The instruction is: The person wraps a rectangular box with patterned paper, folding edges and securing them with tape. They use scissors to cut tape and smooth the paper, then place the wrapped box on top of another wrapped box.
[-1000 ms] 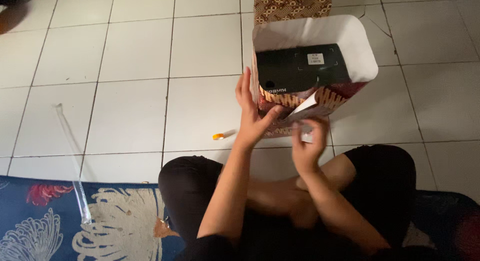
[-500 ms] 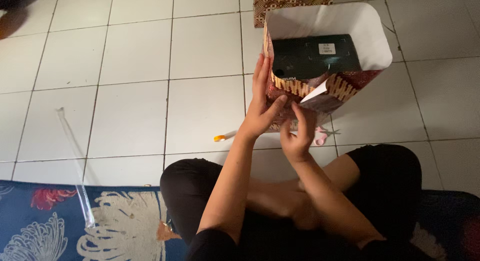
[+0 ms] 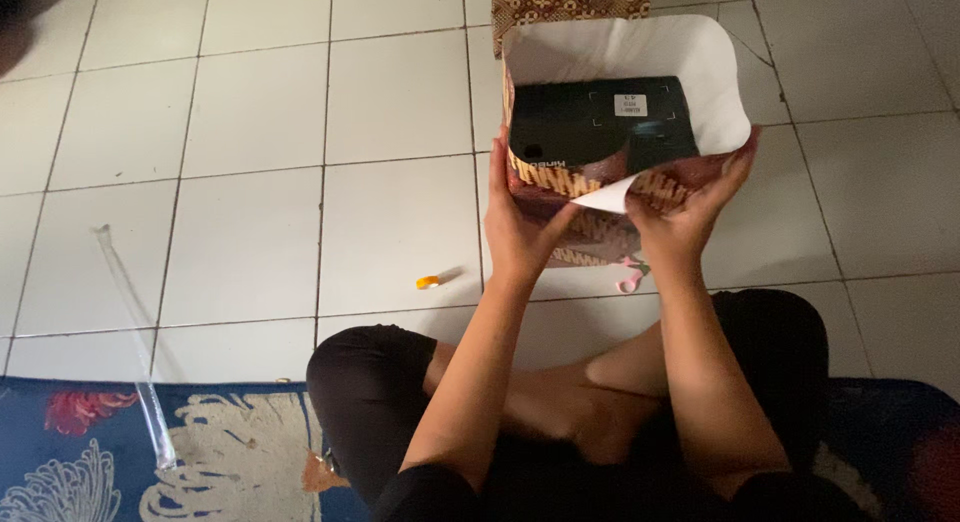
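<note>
Wrapping stage: black box [image 3: 600, 127] stood on the floor tiles [image 3: 260, 112], sleeved in patterned paper [image 3: 640, 187]. Left hand [image 3: 520, 227] and right hand [image 3: 685, 217] pressed flat, clasping the paper's near face. Next probably folding the loose white corner down. Pink scissors [image 3: 630, 274] just beside.

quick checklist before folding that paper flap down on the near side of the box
1. Left hand steadying the near left corner of the wrapping paper: ok.
2. Right hand pressing the paper at the near right side: ok.
3. Black box sits inside the paper, walls standing up around it: ok.
4. Near flap lies flat: not ok, its white corner is turned up between the hands.
5. Pink scissors on the floor close by: ok, partly hidden below the box.
6. Tape within reach: cannot tell, none clearly seen; only a small orange-tipped thing lies to the left.
</note>
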